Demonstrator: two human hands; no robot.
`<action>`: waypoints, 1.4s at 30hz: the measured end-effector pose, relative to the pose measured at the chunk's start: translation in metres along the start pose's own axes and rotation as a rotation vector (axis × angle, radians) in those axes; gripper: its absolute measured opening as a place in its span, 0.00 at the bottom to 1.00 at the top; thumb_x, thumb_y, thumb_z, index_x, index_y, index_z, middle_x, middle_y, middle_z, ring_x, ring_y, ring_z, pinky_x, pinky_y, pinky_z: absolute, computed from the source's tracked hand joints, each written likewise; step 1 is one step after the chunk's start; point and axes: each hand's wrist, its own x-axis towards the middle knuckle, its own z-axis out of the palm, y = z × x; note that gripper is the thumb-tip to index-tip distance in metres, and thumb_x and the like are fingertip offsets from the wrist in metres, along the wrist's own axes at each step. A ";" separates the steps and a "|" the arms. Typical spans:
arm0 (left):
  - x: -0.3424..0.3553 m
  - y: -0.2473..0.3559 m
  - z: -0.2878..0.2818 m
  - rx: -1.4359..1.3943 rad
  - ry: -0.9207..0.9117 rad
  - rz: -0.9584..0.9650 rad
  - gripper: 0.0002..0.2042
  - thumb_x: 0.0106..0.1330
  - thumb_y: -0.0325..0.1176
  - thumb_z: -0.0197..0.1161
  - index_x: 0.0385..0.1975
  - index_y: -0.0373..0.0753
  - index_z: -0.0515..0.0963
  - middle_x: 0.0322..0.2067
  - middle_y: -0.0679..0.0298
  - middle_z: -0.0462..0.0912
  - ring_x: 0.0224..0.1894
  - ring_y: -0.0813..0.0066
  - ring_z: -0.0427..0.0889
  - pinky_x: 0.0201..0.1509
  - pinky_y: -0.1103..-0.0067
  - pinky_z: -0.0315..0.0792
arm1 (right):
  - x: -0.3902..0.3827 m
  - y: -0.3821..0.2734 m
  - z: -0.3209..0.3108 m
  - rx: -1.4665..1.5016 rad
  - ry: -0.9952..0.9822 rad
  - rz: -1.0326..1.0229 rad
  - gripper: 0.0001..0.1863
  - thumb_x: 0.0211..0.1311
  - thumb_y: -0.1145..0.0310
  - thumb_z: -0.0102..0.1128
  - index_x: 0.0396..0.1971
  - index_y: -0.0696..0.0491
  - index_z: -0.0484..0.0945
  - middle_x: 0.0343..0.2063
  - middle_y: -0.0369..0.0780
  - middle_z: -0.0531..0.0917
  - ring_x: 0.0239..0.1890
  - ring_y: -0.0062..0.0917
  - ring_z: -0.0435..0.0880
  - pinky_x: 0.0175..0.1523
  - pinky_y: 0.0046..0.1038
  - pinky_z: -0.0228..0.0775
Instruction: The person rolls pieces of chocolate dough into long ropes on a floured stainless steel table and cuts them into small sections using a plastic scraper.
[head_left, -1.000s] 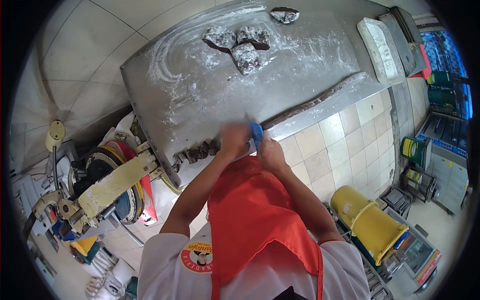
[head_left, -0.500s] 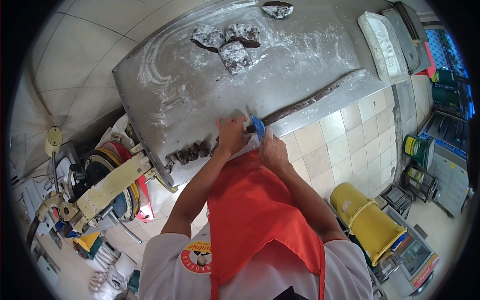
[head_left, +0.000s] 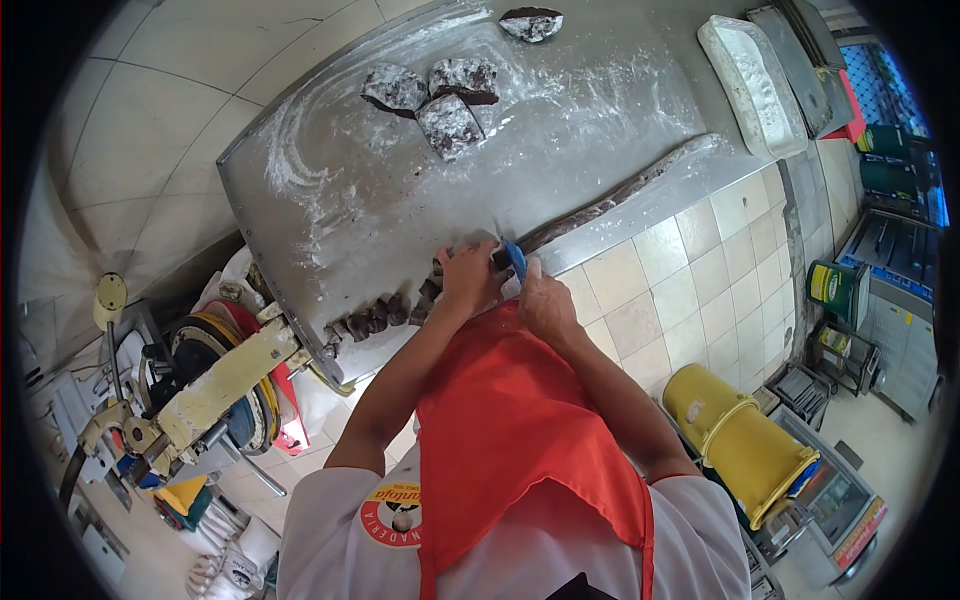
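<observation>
A long, dark brown dough rope (head_left: pixel 610 203) lies along the table's near edge, stretching to the right. My right hand (head_left: pixel 548 303) is closed around a blue dough scraper (head_left: pixel 515 260), which stands across the rope's left end. Just left of the blade, my left hand (head_left: pixel 470 277) has its fingers and thumb about a short dark dough piece (head_left: pixel 501 259); the fingers partly hide it. Several cut dough pieces (head_left: pixel 378 316) form a row between my left wrist and the table's left corner. Farther back sit three large floured dough chunks (head_left: pixel 450 128), touching one another.
Flour streaks the metal table (head_left: pixel 400 215). Another dough chunk (head_left: pixel 531 24) rests at its far edge. A white floured tray (head_left: pixel 752 90) stands at the right end beside dark pans (head_left: pixel 805 75). A cream-coloured machine (head_left: pixel 225 385) adjoins the left corner; a yellow bin (head_left: pixel 715 415) is at right.
My left hand has shifted slightly right, closer to the scraper, uncovering more cut pieces behind it. The blade has tilted a little. The whole view has shifted slightly.
</observation>
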 end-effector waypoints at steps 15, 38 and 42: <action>0.021 0.022 0.004 0.151 0.030 0.072 0.15 0.52 0.41 0.72 0.40 0.47 0.84 0.31 0.67 0.81 0.52 0.65 0.77 0.63 0.52 0.56 | 0.019 0.020 -0.011 -0.035 -0.064 0.047 0.10 0.65 0.73 0.46 0.43 0.60 0.63 0.26 0.60 0.82 0.31 0.58 0.83 0.36 0.55 0.75; 0.055 0.058 0.015 0.051 0.011 0.002 0.18 0.51 0.43 0.74 0.42 0.48 0.84 0.36 0.67 0.83 0.51 0.64 0.77 0.65 0.50 0.55 | 0.027 0.052 -0.055 0.026 -0.036 0.093 0.12 0.67 0.70 0.43 0.45 0.63 0.65 0.29 0.60 0.82 0.33 0.59 0.83 0.38 0.54 0.76; 0.057 0.060 0.030 0.239 0.008 0.038 0.20 0.54 0.42 0.72 0.49 0.51 0.82 0.32 0.71 0.83 0.52 0.68 0.76 0.67 0.47 0.51 | 0.030 0.067 -0.036 -0.066 -0.064 0.086 0.10 0.66 0.70 0.45 0.43 0.60 0.64 0.30 0.60 0.82 0.34 0.58 0.83 0.39 0.54 0.76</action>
